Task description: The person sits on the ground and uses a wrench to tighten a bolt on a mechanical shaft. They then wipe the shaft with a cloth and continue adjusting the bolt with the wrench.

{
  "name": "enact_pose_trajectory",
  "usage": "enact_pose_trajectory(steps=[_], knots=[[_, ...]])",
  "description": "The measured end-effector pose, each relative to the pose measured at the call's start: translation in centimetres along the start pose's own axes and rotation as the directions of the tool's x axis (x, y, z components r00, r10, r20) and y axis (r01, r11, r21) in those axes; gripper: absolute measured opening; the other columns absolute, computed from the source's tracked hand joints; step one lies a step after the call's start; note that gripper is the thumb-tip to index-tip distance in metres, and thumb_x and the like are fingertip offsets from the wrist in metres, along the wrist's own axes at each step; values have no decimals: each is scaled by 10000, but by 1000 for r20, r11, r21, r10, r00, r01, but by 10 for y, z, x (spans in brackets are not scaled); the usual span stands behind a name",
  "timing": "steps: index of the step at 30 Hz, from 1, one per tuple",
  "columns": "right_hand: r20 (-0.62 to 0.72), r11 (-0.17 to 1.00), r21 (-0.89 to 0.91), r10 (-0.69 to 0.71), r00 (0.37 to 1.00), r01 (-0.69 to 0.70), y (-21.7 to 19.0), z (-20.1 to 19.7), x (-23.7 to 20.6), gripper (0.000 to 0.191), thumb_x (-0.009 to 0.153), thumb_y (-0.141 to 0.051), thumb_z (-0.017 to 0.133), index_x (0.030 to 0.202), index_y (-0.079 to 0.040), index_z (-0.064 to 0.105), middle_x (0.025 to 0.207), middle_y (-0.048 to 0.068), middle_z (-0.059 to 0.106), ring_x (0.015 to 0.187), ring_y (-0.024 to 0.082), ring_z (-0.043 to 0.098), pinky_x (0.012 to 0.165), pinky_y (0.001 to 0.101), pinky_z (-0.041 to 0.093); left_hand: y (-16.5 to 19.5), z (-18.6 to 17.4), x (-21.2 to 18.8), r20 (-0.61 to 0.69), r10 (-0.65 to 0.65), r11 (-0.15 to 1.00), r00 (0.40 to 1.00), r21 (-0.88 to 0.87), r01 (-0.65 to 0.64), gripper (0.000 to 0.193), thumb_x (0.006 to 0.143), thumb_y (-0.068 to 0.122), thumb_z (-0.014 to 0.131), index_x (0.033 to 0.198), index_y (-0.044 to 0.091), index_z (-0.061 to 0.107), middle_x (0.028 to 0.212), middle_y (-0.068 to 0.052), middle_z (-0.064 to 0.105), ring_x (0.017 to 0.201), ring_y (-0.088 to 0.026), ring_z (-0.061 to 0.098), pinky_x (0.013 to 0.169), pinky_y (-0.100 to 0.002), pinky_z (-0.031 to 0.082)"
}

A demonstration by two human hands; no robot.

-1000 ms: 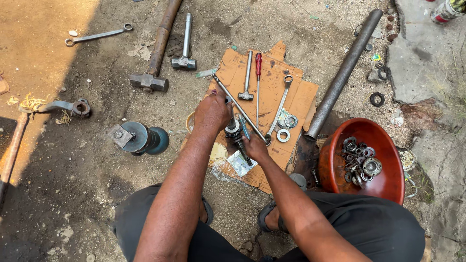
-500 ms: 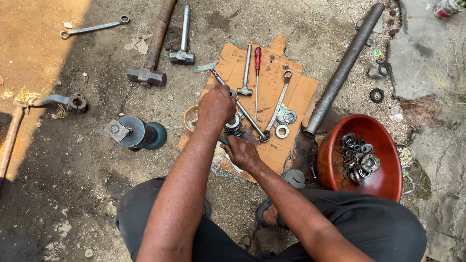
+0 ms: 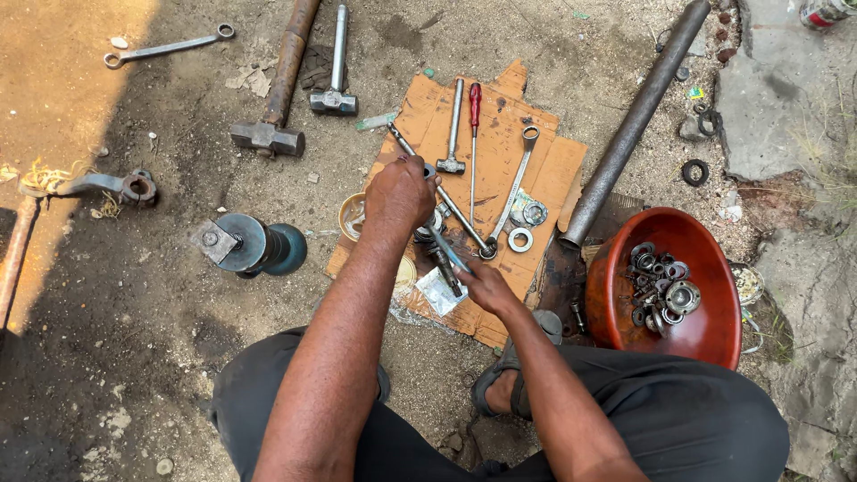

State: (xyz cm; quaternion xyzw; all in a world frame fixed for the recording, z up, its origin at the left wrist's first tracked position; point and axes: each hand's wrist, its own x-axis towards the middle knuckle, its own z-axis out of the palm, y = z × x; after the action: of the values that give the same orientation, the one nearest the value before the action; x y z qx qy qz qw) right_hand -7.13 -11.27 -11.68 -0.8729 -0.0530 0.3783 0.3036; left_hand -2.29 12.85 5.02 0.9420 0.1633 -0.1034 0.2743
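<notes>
My left hand (image 3: 402, 192) is closed over the top of a dark metal shaft part (image 3: 444, 266) that stands on a sheet of brown cardboard (image 3: 549, 170). My right hand (image 3: 483, 285) sits just below it and grips a thin metal tool (image 3: 449, 251) that points up at the part. A long bar wrench (image 3: 460, 214) lies diagonally under my left hand. Beside it on the cardboard lie a small hammer (image 3: 453, 125), a red-handled screwdriver (image 3: 474, 107), a ring spanner (image 3: 519, 178), a flat washer (image 3: 520, 239) and a bearing (image 3: 534, 212).
A red bowl (image 3: 625, 268) of bearings and rings stands at the right, a long steel pipe (image 3: 629, 125) beside it. Two sledgehammers (image 3: 277, 89) (image 3: 335, 62), a spanner (image 3: 165, 46), a teal hub (image 3: 254, 245) and a forged arm (image 3: 112, 186) lie on the dirt at left.
My right hand has shifted slightly with the thin tool against the part. My left hand stays clamped on the part's top. The view has drifted a little.
</notes>
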Motion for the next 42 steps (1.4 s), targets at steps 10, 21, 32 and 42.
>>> enact_pose_trajectory(steps=[10,21,32,42], knots=[[-54,973,144,-175,983,181,-83,-106,71,287,899,-325,816,842,-70,700,664,14,611,575,118,563,547,328,487,-4,1,-4,51,2,998,999,67,-6,408,987,411,652,1193,59,673,1108,-196,718,1044,-355,703,905,-491,565],[-79,780,-626,-53,995,-9,-61,-55,108,158,862,-248,783,879,-92,802,775,104,748,711,241,703,714,451,594,-15,0,-2,-34,35,999,999,-27,-35,406,936,362,711,1212,66,675,1026,-219,741,977,-388,723,859,-503,578],[-227,947,-303,41,973,-111,-61,-38,69,410,874,-443,786,856,-35,749,753,165,707,702,312,706,680,465,543,-13,-3,-6,-21,22,999,1000,-38,-23,374,953,361,688,1180,64,672,1035,-214,740,983,-374,725,862,-499,578],[-503,911,411,267,822,-44,-31,63,-7,397,895,-435,743,773,-61,692,616,66,628,580,204,580,581,407,452,-7,-7,-11,22,-14,1000,1000,-8,14,393,977,399,662,1199,74,680,1123,-204,720,1090,-359,685,957,-487,544]])
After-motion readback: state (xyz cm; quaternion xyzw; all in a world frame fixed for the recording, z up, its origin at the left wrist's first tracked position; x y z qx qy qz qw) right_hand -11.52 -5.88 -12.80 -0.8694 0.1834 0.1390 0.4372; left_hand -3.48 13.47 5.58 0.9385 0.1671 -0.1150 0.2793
